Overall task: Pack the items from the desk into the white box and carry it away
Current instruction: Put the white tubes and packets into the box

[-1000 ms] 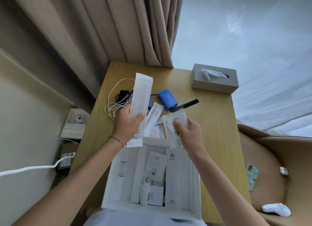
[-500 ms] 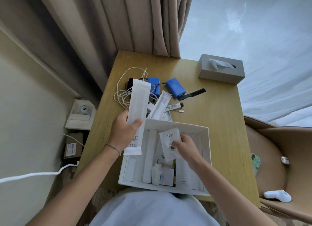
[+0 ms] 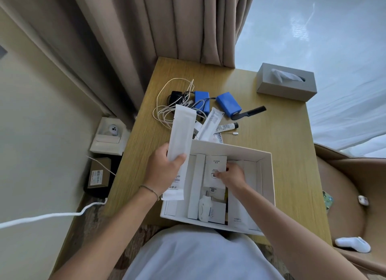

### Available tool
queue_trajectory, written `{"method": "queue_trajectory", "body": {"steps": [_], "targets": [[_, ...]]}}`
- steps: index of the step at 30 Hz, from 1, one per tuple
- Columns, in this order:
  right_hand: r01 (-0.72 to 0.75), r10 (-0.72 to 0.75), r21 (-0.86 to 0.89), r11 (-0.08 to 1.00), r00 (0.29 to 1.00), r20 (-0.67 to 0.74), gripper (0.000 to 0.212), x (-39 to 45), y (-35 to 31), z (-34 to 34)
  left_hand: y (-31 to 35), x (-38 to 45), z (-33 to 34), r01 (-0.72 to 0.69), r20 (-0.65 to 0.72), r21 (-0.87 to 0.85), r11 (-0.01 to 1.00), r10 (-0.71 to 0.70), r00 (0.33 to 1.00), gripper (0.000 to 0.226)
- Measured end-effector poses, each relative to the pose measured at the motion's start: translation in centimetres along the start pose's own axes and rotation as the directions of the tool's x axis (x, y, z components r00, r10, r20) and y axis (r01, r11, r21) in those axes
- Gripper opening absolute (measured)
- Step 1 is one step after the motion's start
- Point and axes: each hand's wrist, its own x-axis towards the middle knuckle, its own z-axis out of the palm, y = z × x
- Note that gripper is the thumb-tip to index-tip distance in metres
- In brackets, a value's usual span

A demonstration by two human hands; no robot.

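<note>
Now, step: I'm laying a small white sachet into the white box.
Right hand: pinching the sachet inside the box.
Left hand: gripping a long white pouch over the box's left edge.
Box: on the desk, near edge.
Advice: I'd set the sachet flat, then drop the pouch lengthwise.
Left to pack: 2 blue battery packs, cables.

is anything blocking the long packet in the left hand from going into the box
Nothing visible does. The left hand holds the long packet over the open box's left edge; the right hand works further right.
</note>
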Motion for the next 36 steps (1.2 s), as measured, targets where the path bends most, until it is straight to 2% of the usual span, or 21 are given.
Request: {"method": "queue_trajectory", "body": {"steps": [3,7,10,14,17,21,26,29,33,36], "targets": [[0.001,-0.003,-0.094,0.996,1.0,-0.023,0.024,0.5,0.0,0.4,0.1,-0.2,0.2,0.025,0.009,-0.01,1.0,-0.025,1.0,0.014],[0.111,-0.124,-0.352,0.929,0.992,-0.014,0.012,0.4,-0.5,-0.3,0.4,-0.4,1.0,0.087,0.055,-0.074,0.993,-0.083,0.995,0.019],[0.16,-0.161,-0.532,0.831,0.986,0.044,0.025,-0.3,-1.4,-1.5,0.5,-0.5,1.9,0.164,0.126,-0.115,0.98,-0.149,0.981,0.017],[0.155,-0.166,-0.596,0.788,0.985,0.036,0.043,-1.3,-2.9,-3.4,0.6,-0.6,3.5,0.261,0.247,-0.111,0.959,-0.228,0.942,0.015],[0.188,-0.242,-0.555,0.81,0.97,-0.025,0.029,-2.3,-3.4,-5.6,0.6,-0.6,4.8,0.31,0.373,-0.062,0.949,-0.266,0.889,0.013],[0.212,-0.267,-0.374,0.903,0.958,-0.102,0.039,-3.7,-3.1,-8.4,0.3,-0.3,7.0,0.349,0.481,0.071,0.934,-0.339,0.809,0.012],[0.222,-0.279,-0.307,0.925,0.947,-0.157,0.036,-4.7,-2.3,-10.2,-0.7,0.1,9.7,0.385,0.525,0.215,0.898,-0.438,0.729,0.008],[0.226,-0.283,-0.296,0.928,0.944,-0.167,0.033,-4.9,-2.1,-10.8,-1.5,0.9,11.4,0.338,0.489,0.343,0.876,-0.474,0.732,0.004],[0.25,-0.301,-0.281,0.927,0.941,-0.156,0.028,-5.0,-1.6,-11.1,-2.6,2.2,13.2,0.268,0.416,0.457,0.848,-0.471,0.778,0.021],[0.268,-0.304,-0.226,0.936,0.942,-0.14,0.024,-5.1,-1.2,-11.3,-3.4,2.3,14.6,0.261,0.398,0.495,0.829,-0.483,0.78,0.024]]}}
